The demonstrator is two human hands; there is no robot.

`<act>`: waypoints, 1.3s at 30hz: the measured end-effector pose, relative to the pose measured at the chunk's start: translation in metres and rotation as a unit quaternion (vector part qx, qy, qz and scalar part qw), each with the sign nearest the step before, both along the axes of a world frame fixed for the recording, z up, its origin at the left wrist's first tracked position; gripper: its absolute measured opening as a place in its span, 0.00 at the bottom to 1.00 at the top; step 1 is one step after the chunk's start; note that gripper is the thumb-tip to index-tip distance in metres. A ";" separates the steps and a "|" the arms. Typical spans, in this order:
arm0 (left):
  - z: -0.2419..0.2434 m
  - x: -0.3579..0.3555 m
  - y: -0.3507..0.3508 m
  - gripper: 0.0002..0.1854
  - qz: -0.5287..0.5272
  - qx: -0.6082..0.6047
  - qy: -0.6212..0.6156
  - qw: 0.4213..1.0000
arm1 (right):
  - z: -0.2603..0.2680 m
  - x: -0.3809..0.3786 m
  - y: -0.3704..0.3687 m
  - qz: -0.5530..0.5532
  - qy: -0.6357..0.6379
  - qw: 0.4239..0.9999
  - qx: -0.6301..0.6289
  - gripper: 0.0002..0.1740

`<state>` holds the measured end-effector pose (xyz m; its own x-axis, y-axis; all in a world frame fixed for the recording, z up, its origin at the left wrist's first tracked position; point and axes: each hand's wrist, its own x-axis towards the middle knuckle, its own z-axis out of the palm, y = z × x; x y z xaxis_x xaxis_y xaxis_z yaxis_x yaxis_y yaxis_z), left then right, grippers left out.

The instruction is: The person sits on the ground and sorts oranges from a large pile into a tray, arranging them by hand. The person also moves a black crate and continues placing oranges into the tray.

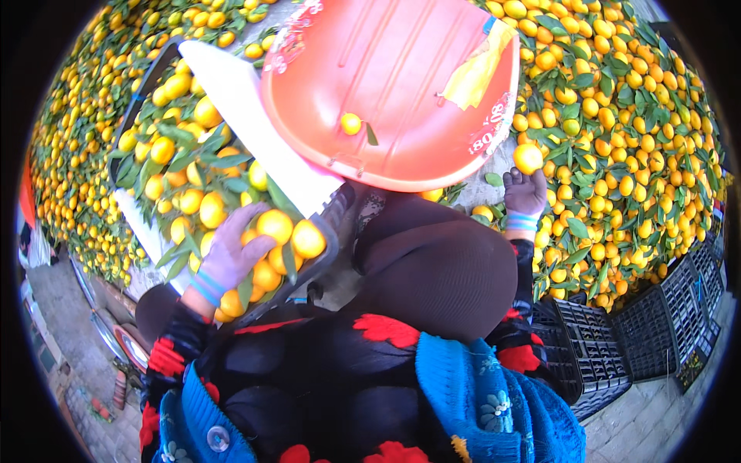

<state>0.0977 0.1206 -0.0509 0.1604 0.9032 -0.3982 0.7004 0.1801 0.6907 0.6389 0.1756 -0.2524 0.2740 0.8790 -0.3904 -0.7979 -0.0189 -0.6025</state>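
My left hand (236, 250), in a pale glove, rests on oranges in a white-lined black crate (331, 234) tilted at my left knee; its thumb lies against an orange (274, 227), and whether it grips one cannot be told. My right hand (524, 191), in a darker-looking glove, is at the edge of the fruit pile on the right, its fingertips at a small orange (528, 158). A red plastic basin or scoop (393, 75) is in front of me, holding one small orange citrus (351, 124), a loose leaf (371, 135) and a torn yellow piece (474, 72).
Leafy piles of citrus lie on the left (75, 173) and the right (631, 127). Black plastic crates (596, 341) stand at the lower right. A round basin-like object (132, 347) sits at the lower left. My knee (440, 260) is between my hands.
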 end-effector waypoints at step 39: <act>0.003 -0.022 -0.020 0.35 -0.044 -0.001 -0.015 0.999 | 0.209 -0.368 -0.009 0.293 -0.857 0.255 0.337 0.24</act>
<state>0.0758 0.1010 -0.0480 0.2516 0.8838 -0.3943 0.6932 0.1197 0.7107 0.2711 0.1662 -0.0436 -0.7222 0.6739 0.1558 0.6706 0.7374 -0.0805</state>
